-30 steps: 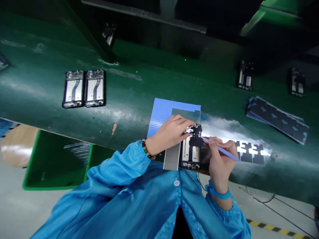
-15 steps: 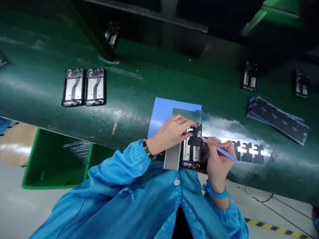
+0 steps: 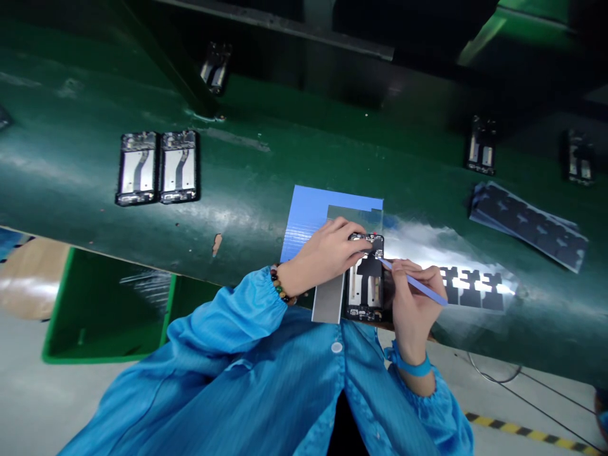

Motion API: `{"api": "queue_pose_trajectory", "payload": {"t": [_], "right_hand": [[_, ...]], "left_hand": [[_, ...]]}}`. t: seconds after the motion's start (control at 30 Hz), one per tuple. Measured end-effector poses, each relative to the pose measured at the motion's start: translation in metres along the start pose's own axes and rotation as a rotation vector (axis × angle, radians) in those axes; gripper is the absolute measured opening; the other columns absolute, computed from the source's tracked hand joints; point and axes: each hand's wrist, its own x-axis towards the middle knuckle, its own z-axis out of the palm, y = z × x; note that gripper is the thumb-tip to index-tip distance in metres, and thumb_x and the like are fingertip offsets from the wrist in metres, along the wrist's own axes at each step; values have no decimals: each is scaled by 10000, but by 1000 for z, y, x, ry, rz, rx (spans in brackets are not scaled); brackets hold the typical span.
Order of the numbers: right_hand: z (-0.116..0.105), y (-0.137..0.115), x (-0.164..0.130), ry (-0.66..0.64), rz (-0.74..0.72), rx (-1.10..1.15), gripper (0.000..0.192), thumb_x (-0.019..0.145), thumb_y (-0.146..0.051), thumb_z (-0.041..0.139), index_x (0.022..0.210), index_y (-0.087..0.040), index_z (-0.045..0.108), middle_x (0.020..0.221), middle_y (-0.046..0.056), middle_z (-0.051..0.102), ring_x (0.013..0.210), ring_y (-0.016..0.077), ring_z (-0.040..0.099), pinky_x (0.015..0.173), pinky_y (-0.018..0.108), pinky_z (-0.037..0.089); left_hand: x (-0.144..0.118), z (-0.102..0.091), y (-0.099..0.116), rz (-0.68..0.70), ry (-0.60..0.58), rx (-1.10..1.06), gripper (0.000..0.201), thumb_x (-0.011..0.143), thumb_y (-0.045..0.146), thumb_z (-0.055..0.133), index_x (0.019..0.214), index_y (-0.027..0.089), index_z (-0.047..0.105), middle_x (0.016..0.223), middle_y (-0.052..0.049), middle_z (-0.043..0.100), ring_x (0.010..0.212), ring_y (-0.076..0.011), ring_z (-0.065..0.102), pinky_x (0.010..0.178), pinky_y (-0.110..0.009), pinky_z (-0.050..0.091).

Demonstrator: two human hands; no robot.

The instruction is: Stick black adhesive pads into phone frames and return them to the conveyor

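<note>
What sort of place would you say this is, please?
Most likely an electronics workshop or assembly line: what look like opened phones lie along a green bench, and the right hand holds a slim purple tool to another phone.

Left hand (image 3: 332,246) on phone (image 3: 365,294), tool (image 3: 426,291) (blue) in right hand (image 3: 412,313)
</note>
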Motion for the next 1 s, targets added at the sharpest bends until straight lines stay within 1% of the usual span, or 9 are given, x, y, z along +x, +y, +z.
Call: {"api": "queue_pose_trajectory", "payload": {"t": [0.07, 0.2, 0.27, 0.43, 0.53, 0.6, 0.73, 0.8, 1.0], "right_hand": [[-1, -1, 0, 21, -4, -13, 392, 875, -312, 886, 794, -243, 509, 835, -3, 735, 944, 214, 790, 1003, 446, 634], [-12, 0, 13, 262, -110, 60, 299, 935, -369, 823, 893, -249, 552, 861, -32, 697, 934, 217, 797, 1060, 498, 622], [-19, 2, 23, 314, -155, 122, 261, 981, -412, 768, 927, -250, 570, 845, -52, 642, 931, 216, 799, 1113, 523, 596], [-26, 3, 29, 200, -70, 157, 276, 989, -458, 754, 914, -229, 620, 890, -25, 651, 968, 228, 799, 1136, 533, 574], [-18, -3, 17, 145, -58, 109, 234, 950, -393, 818, 941, -222, 659, 926, 0, 718, 1012, 246, 801, 1115, 532, 583], [-12, -7, 8, 38, -46, 100, 230, 929, -341, 849, 946, -224, 653, 968, 29, 776, 1029, 251, 805, 1109, 529, 581], [-3, -7, -1, -290, 6, 37, 264, 909, -313, 871, 903, -233, 620, 1020, 63, 805, 1068, 253, 791, 1075, 507, 582], [-2, -5, -2, -395, 18, -39, 268, 910, -328, 869, 871, -230, 622, 1047, 71, 792, 1111, 256, 768, 1043, 482, 581], [-6, -2, -1, -466, -9, -148, 279, 927, -359, 843, 836, -231, 612, 1107, 77, 763, 1156, 267, 731, 1004, 468, 557]], "left_hand": [[0, -1, 3, 5, -14, 73, 283, 1118, 282, 577, 1344, 283, 747, 1368, -89, 670, 1175, -273, 595, 977, -430, 528], [2, 0, 9, 12, -54, 155, 388, 1112, 226, 562, 1456, 347, 691, 1388, -104, 628, 1178, -278, 591, 935, -420, 520], [2, 1, 8, 26, -45, 159, 399, 1109, 213, 564, 1468, 342, 679, 1391, -101, 631, 1195, -279, 597, 945, -423, 522], [-15, -10, 5, 87, 89, 112, 268, 1121, 259, 568, 1341, 201, 710, 1355, -90, 707, 1197, -251, 637, 1022, -429, 534], [-42, -23, 6, 124, 116, 87, 182, 1111, 271, 602, 1211, 188, 729, 1253, -58, 765, 1128, -218, 666, 1040, -414, 543], [-60, -27, 8, 130, 117, 84, 162, 1103, 276, 623, 1188, 188, 730, 1221, -44, 782, 1101, -206, 677, 1051, -410, 550], [-83, -23, 10, 94, 122, 65, 214, 1083, 300, 662, 1235, 163, 726, 1254, -60, 782, 1089, -206, 682, 1051, -408, 573], [-87, -18, 10, 81, 126, 59, 241, 1075, 310, 673, 1254, 157, 724, 1250, -67, 781, 1110, -214, 681, 1060, -415, 576], [-86, -14, 8, 71, 111, 100, 304, 1089, 348, 643, 1315, 155, 707, 1266, -78, 771, 1120, -232, 676, 1079, -421, 566]]}}
